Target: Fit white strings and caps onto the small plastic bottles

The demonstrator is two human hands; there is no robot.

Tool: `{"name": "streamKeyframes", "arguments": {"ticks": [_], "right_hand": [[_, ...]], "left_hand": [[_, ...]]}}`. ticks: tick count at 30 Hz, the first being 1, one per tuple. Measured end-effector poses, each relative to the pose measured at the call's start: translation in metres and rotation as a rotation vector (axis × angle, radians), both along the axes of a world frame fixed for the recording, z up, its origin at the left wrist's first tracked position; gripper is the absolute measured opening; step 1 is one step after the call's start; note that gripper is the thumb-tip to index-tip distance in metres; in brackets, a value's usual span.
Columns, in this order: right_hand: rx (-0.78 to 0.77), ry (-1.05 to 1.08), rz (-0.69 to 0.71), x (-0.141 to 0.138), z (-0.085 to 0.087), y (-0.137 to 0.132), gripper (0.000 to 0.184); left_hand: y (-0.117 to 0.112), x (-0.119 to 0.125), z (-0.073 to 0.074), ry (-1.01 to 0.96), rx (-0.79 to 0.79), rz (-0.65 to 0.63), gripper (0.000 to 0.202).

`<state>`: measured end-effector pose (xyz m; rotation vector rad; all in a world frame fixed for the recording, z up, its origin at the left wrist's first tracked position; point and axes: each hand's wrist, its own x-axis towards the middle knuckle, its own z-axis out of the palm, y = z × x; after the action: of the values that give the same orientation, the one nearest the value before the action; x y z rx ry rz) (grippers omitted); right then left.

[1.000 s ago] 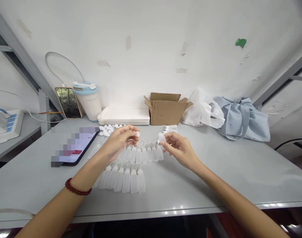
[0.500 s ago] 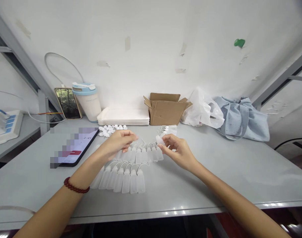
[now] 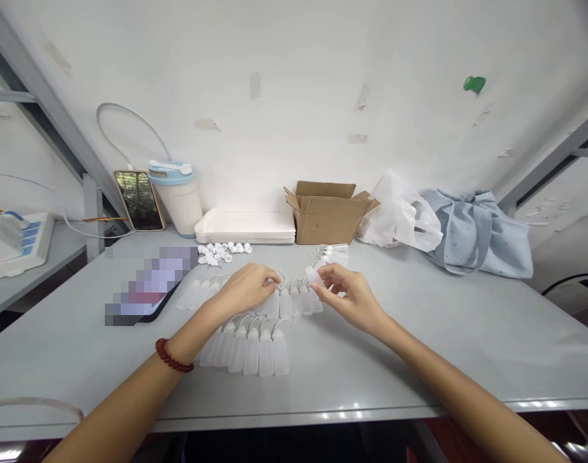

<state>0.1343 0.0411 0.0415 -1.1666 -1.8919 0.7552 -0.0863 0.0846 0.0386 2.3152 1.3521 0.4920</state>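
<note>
My right hand holds a small translucent plastic bottle between thumb and fingers, tilted above the table. My left hand reaches over the back row, its fingers pinched together near the bottles' tops. Whether anything is between those fingertips I cannot make out. Under and beside the left hand lies a row of translucent bottles with thin curved white tubes, partly hidden. Closer to me is a front row of similar bottles, lying side by side. White caps sit in a loose pile behind the left hand.
Several more bottles lie behind my right hand. Along the wall stand a propped phone, a cup, stacked white trays, an open cardboard box, a plastic bag and a blue cloth bag. Another phone lies left.
My left hand has come down and a little to the right, its fingers drawing together over the back row. The right hand stays nearly in place with its bottle. The view has shifted slightly.
</note>
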Motion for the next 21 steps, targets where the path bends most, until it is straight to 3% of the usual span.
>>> {"name": "streamKeyframes", "arguments": {"ticks": [8, 16, 21], "right_hand": [[-0.024, -0.006, 0.017, 0.0, -0.001, -0.001, 0.018], [-0.021, -0.063, 0.094, -0.004, 0.002, -0.004, 0.014], [-0.008, -0.067, 0.095, -0.007, 0.003, -0.008, 0.014]], "left_hand": [[0.002, 0.004, 0.0, -0.057, 0.005, -0.003, 0.023], [-0.02, 0.012, 0.026, -0.399, -0.074, 0.087, 0.026], [-0.033, 0.017, 0.03, -0.424, -0.072, 0.05, 0.023]]}}
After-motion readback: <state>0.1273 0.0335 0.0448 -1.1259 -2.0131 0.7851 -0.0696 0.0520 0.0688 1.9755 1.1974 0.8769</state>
